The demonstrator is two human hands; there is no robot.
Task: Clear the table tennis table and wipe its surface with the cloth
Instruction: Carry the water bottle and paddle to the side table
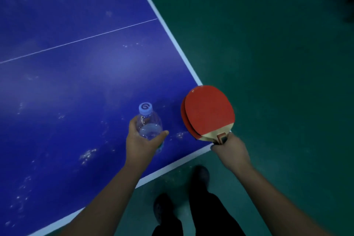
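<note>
A capped water bottle is gripped by the left hand near the table corner, while two stacked red paddles are clasped by their handles in the right hand, presumably for removal before wiping; no cloth is seen.

A green floor spreads to the right of and beyond the hands. Below and between them stand 2 dark shoes and dark trouser legs on that floor.
</note>
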